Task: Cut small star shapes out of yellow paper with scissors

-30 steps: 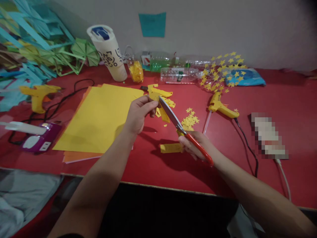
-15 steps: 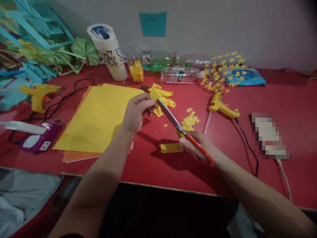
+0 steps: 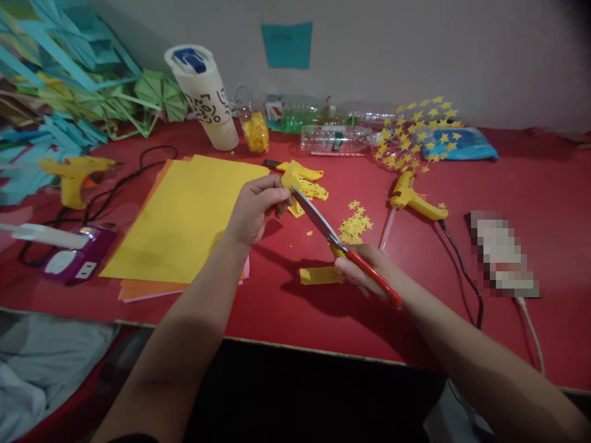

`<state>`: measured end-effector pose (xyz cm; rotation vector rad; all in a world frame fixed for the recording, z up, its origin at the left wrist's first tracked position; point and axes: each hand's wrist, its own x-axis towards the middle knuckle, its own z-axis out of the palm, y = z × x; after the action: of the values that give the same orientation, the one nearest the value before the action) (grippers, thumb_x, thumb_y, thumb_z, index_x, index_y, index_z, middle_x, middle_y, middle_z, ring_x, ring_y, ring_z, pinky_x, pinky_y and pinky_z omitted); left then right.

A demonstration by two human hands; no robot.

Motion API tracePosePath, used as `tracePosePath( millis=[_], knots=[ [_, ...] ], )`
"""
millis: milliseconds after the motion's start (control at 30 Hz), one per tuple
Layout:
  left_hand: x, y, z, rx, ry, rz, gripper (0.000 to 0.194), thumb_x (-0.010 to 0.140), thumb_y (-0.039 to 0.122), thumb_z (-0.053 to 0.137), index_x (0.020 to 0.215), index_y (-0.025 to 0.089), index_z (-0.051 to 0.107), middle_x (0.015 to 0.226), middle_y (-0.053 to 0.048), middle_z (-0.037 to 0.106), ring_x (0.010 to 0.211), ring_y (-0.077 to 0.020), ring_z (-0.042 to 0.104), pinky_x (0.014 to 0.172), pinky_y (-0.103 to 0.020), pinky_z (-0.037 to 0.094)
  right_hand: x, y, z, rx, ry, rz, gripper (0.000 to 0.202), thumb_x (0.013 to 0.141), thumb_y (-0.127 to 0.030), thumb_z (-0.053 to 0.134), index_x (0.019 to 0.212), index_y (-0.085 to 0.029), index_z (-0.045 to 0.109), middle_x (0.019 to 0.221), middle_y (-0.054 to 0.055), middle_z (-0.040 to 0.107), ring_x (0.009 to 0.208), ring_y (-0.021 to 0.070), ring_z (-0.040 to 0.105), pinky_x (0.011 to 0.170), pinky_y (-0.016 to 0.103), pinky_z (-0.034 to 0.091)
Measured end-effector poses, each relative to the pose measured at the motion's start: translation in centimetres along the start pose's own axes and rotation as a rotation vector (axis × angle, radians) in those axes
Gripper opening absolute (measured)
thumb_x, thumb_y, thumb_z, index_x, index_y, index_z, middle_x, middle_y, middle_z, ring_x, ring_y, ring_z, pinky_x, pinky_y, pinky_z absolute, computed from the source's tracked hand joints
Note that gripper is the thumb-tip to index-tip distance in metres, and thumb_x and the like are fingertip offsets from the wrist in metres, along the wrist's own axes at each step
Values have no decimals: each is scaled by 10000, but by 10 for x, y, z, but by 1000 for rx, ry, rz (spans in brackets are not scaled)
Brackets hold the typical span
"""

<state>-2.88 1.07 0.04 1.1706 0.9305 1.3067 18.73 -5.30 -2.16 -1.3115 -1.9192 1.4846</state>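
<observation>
Between the thumb and fingers of my left hand (image 3: 259,206) is a small piece of yellow paper (image 3: 290,177). My right hand (image 3: 364,271) is closed round the red handles of a pair of scissors (image 3: 318,218), whose blade tips meet the lower edge of that paper. Below the scissors lies a yellow paper strip (image 3: 318,275), partly hidden by my right hand. A pile of small yellow paper stars (image 3: 355,224) sits beyond my right hand. Yellow paper scraps (image 3: 314,189) and a yellow utility knife (image 3: 311,174) lie just behind the held piece.
Yellow sheets (image 3: 180,215) lie on the left. Glue guns rest at left (image 3: 74,175) and right (image 3: 418,200), with cords trailing. Behind stand a white tumbler (image 3: 205,101), plastic bottles (image 3: 339,139) and a star cluster (image 3: 415,135). A purple power socket (image 3: 78,255) and a phone (image 3: 503,252) flank them.
The yellow paper piece in my left hand has turned slightly against the scissor tips. Both hands keep nearly the same place and grip.
</observation>
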Motion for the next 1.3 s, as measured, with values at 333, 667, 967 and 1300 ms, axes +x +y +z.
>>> tracePosePath(
  millis=[333,667,967,1300],
  knots=[
    [1,3,-6,13,-44,-34,129,571,195,615,456,161,571,436,36,524,410,-35,431,414,-182,333,0,-4,-1,48,-17,84,498,781,-654,556,593,-205,449,502,-33,479,372,60,366,370,224,288],
    [1,6,-8,56,-52,-25,148,559,210,601,431,167,541,416,36,486,399,-40,396,407,-201,306,0,-5,-3,61,-12,104,505,732,-667,603,586,-207,455,504,-20,522,382,69,398,356,217,290],
    [1,5,-9,22,-52,-40,139,551,191,608,426,166,554,416,41,502,385,-36,407,406,-198,310,0,-8,-3,66,-26,172,497,718,-641,632,565,-213,430,450,-43,485,317,58,383,327,211,283],
    [1,3,-10,24,-51,-47,146,555,197,611,429,167,545,415,38,504,388,-42,409,412,-206,314,1,-8,-2,78,-25,170,505,710,-640,651,560,-207,438,425,-53,478,301,52,394,308,196,280]
  ],
)
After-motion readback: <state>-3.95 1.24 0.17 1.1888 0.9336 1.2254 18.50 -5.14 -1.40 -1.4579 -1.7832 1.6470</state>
